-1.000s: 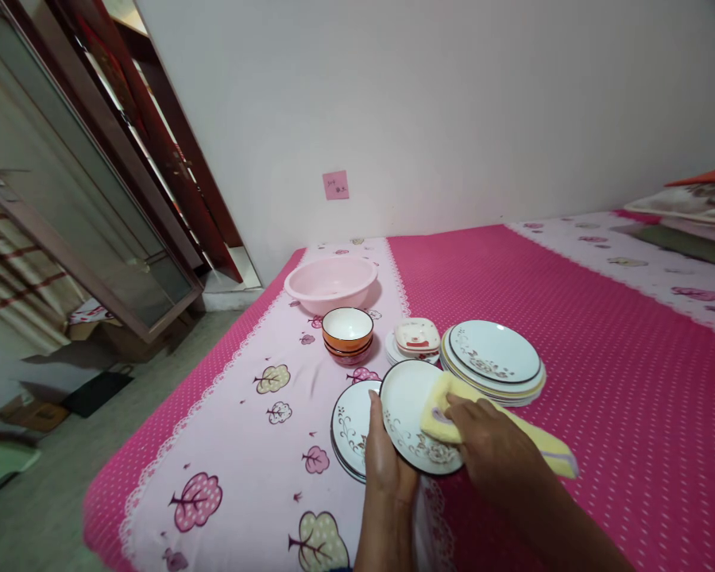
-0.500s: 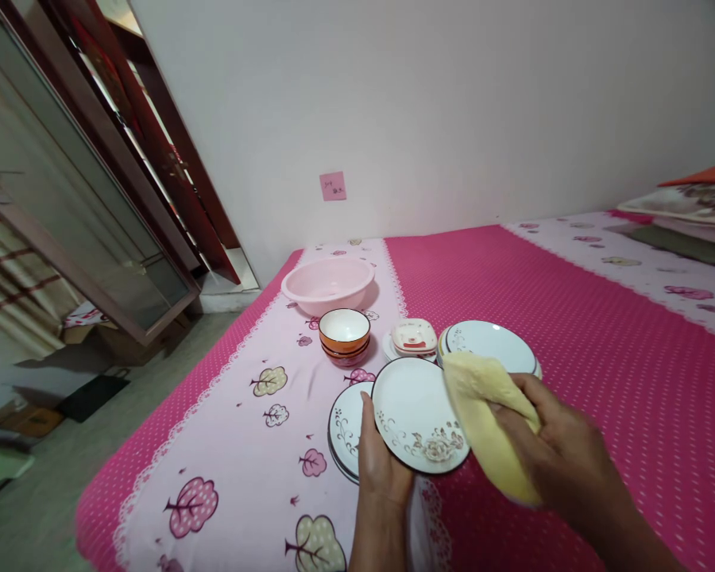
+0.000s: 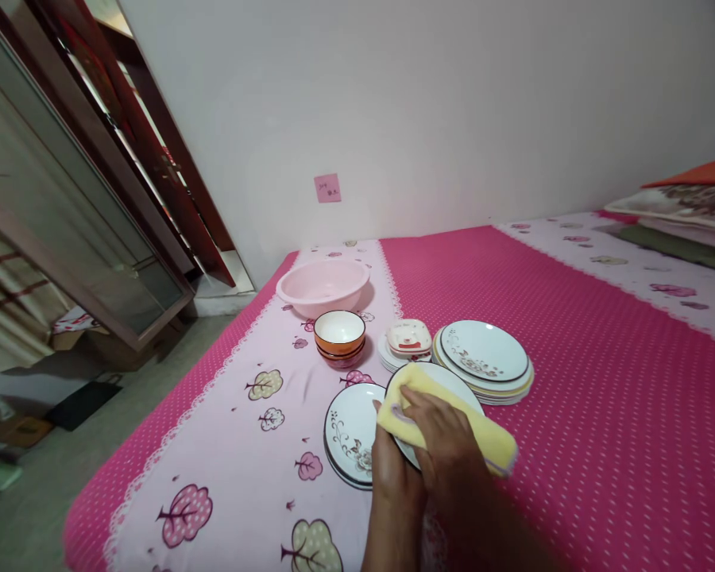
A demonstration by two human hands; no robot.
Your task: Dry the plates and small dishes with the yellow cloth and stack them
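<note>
My left hand (image 3: 390,469) grips a white dark-rimmed plate (image 3: 450,379) by its left edge and from beneath. Across the plate's face lies a yellow cloth (image 3: 482,429), pressed down by my right hand (image 3: 444,433), whose fingers hold it. The cloth and hand cover much of the plate. Just left of my left hand, a small stack of flowered plates (image 3: 346,429) rests on the bedspread. Beyond the held plate, to the right, stands a taller stack of plates (image 3: 485,349) with a flowered one on top.
Farther back are stacked orange bowls (image 3: 339,338), a pink basin (image 3: 322,306) and small square dishes (image 3: 409,335) on white plates. All stand on a pink bedspread (image 3: 601,413). A wall (image 3: 429,119) rises behind; folded bedding (image 3: 685,206) lies at the far right.
My right hand has moved left with the cloth, from the plate's right edge onto its face. The plate's flower pattern is now covered. The view has shifted slightly.
</note>
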